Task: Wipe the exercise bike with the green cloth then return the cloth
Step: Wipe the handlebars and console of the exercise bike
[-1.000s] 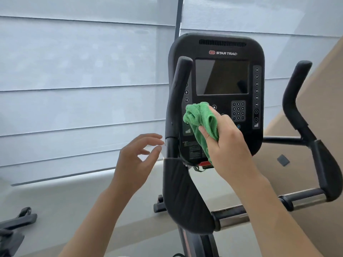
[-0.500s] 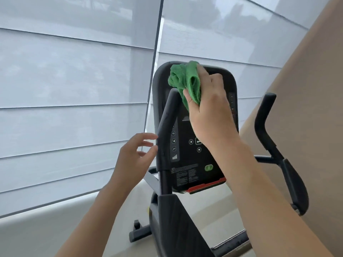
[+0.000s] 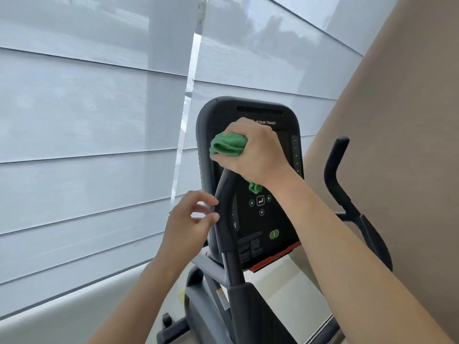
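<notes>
Right hand: the right hand (image 3: 255, 152) is gripping the green cloth (image 3: 228, 146), fingers curled round the bunched fabric, and is pressing it against the upper part of the console face, just below the "STAR TRAC" lettering
Green cloth: it is sitting wadded in the right fist, most of it bulging out to the left of the knuckles, with a small tail (image 3: 255, 186) hanging out beneath the wrist against the black panel
Left hand: the left hand (image 3: 188, 222) is hovering beside the left handlebar (image 3: 223, 207), fingers apart and loosely bent, holding nothing; the fingertips are lying right at the bar's edge, and whether they are touching it cannot be told
Exercise bike: the exercise bike (image 3: 238, 294) is standing in front of the person, its black console (image 3: 258, 219) tilting slightly, with white button symbols and a green button (image 3: 274, 234) showing under the right forearm and a red strip (image 3: 275, 259) running along the bottom edge
Right handlebar: the right handlebar (image 3: 335, 167) is rising well apart from both hands, on the far side of the right arm
Surroundings: pale window blinds (image 3: 87, 120) are filling the left and top of the view, and a tan wall (image 3: 402, 145) is slanting along the right
</notes>
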`<state>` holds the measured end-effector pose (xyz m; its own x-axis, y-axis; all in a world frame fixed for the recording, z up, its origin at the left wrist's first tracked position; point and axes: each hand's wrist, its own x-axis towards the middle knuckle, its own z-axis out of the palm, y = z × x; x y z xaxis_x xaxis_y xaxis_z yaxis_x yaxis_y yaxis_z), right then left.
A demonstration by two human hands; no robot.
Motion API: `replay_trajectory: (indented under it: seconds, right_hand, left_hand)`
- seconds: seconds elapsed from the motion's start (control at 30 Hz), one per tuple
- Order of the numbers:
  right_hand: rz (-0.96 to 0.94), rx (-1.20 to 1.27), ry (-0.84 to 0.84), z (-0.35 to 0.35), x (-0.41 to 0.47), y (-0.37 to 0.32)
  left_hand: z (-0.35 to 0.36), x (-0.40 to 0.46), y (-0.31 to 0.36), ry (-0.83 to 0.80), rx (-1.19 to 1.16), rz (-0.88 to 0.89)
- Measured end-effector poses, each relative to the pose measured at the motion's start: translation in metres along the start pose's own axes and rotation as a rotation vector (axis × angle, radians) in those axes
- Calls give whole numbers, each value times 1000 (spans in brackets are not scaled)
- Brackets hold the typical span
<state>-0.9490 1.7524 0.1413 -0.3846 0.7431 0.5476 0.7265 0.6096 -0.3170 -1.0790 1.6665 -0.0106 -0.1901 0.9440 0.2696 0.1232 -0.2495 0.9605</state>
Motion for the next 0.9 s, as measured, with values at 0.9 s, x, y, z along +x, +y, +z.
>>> replay_trajectory:
  seconds: [0.9]
  right_hand:
    - [292,586,248,16,-8,-13]
  left_hand:
    - [-7,-9,-5,-72,-104,-68]
